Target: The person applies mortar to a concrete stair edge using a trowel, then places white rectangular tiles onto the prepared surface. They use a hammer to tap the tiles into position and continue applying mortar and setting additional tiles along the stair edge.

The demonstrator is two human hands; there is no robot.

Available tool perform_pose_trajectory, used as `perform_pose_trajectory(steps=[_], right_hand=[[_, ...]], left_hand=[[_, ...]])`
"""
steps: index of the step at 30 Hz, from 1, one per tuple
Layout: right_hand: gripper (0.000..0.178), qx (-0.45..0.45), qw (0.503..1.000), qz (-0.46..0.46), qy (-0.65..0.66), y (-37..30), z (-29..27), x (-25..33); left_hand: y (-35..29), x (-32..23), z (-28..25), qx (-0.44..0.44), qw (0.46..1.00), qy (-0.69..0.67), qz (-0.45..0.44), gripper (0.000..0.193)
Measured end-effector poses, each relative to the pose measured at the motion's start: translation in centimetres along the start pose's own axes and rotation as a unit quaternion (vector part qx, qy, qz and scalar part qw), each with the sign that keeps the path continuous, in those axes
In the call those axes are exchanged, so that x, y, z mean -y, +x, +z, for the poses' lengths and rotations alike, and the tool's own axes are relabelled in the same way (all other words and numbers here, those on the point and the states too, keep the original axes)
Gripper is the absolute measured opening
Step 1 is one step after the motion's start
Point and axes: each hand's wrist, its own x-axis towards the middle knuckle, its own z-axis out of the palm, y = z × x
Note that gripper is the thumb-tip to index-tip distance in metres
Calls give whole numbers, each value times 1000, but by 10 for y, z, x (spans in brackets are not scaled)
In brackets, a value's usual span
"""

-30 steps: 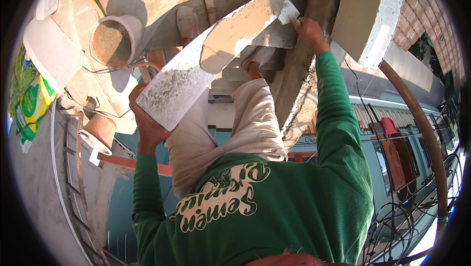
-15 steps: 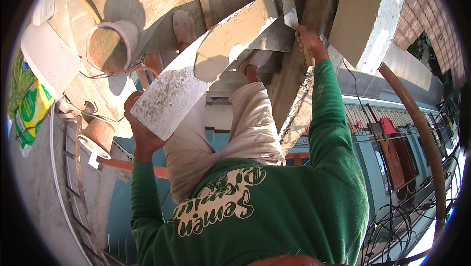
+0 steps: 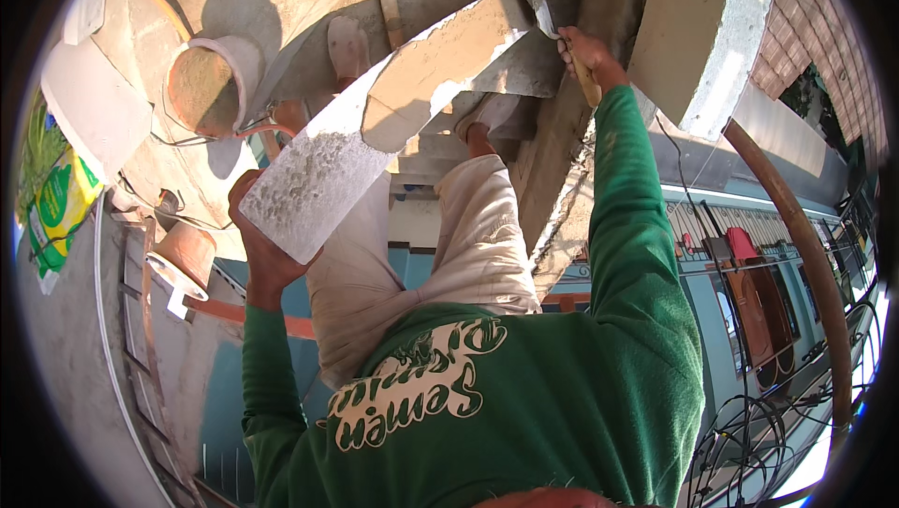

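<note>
The pale block (image 3: 375,147) rests lengthwise in our left hand (image 3: 262,246), gripped at its near end, while our right hand (image 3: 585,54) holds a trowel (image 3: 541,4) at its far end, so we judge mortar-spreading under way, next needing steady strokes.

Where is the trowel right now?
In the head view, the trowel is near the top, right of centre, held in the right hand, its blade at the far end of the long white block.
</note>
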Motion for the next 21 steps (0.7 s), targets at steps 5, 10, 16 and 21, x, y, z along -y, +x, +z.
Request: perform_pose_trajectory(steps=[5, 10, 16, 21], right_hand=[[42, 132, 983, -41, -120, -36, 1, 16], [42, 163, 973, -64, -153, -74, 17, 10], [43, 228, 951, -111, -176, -138, 46, 4], [36, 265, 935, -140, -190, -190, 67, -13]], left_hand=[[0, -4, 1, 0, 1000, 5, 7, 120], [1, -8, 1, 8, 1000, 6, 9, 115], [9, -25, 3, -9, 999, 23, 27, 117], [17, -39, 7, -15, 999, -18, 35, 110]])
